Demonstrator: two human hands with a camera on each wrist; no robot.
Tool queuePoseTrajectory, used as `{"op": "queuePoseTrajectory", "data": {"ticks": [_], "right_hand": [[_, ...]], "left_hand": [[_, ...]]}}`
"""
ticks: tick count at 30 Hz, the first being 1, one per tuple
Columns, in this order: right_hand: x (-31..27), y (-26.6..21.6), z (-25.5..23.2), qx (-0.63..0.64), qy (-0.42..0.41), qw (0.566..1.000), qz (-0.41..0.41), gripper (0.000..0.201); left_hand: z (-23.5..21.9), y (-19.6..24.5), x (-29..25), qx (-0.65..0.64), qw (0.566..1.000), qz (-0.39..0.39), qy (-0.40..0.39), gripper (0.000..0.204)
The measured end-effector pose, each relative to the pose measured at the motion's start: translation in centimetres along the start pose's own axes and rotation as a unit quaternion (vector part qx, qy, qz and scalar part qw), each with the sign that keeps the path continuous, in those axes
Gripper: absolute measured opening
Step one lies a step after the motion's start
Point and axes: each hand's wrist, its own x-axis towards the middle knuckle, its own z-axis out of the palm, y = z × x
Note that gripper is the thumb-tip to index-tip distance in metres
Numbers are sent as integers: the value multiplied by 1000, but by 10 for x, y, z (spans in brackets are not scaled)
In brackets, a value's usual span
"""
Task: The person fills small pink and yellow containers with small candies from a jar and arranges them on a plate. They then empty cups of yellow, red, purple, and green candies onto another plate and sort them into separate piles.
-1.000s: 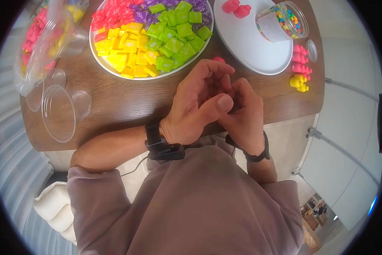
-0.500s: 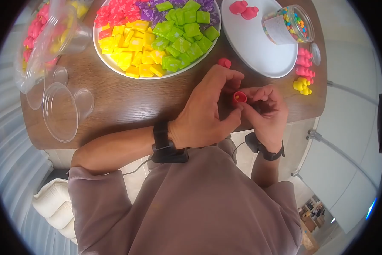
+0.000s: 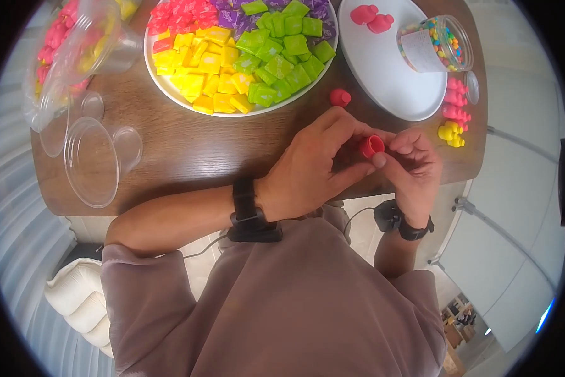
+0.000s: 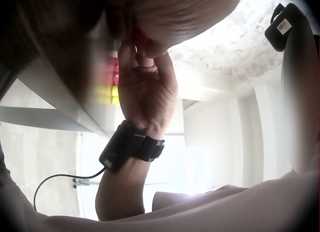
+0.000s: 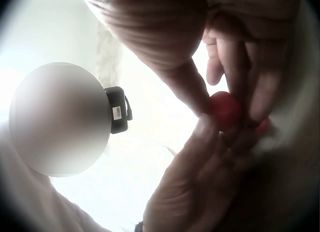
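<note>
A small hollow red cup-like piece (image 3: 371,146), its round opening facing up, is held between both hands over the table's near edge. My left hand (image 3: 310,163) pinches it from the left with thumb and fingers. From the other side my right hand (image 3: 415,166) grips it, thumb tip at the rim. In the right wrist view the red piece (image 5: 226,110) shows between the fingertips of both hands. The left wrist view shows only a sliver of it, mostly hidden by fingers. Just beyond the hands a red rounded piece (image 3: 339,97) lies on the table.
A round plate (image 3: 257,112) bears wrapped sweets in several colours. On a white oval tray (image 3: 383,94) are two pink figures (image 3: 371,19) and a jar of colourful candies (image 3: 436,44). Pink and yellow figures (image 3: 452,133) line the right edge; clear plastic cups (image 3: 92,160) lie left.
The hands have moved right and drawn apart slightly, exposing the red hollow piece that the fingers hid at first. The view has shifted a little, revealing more of the red piece on the table.
</note>
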Motion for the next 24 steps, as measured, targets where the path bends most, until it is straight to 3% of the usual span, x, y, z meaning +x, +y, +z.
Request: {"op": "queuePoseTrajectory", "data": {"ticks": [7, 9, 11, 12, 14, 16, 18, 24], "right_hand": [[2, -9, 0, -26, -21, 999, 16, 22], [7, -13, -1, -28, -20, 999, 14, 20], [20, -15, -5, -108, 62, 992, 5, 18], [26, -17, -3, -109, 63, 992, 4, 18], [36, -20, 2, -209, 24, 978, 4, 17], [42, -16, 5, -195, 29, 980, -7, 20], [54, -16, 13, -368, -57, 927, -49, 24], [61, -16, 19, -406, -105, 905, -76, 27]], "left_hand": [[2, 2, 0, -1, 999, -44, 14, 27], [0, 0, 0, -36, 998, -38, -30, 27], [-2, 2, 0, -36, 997, -30, -55, 27], [-3, 4, 0, -35, 996, -21, -80, 28], [-3, 3, 0, -34, 995, -17, -90, 28], [-4, 3, -1, -31, 995, -14, -98, 29], [-4, 4, -1, -78, 988, -50, -122, 28], [-4, 3, -1, -63, 990, -42, -123, 27]]}}
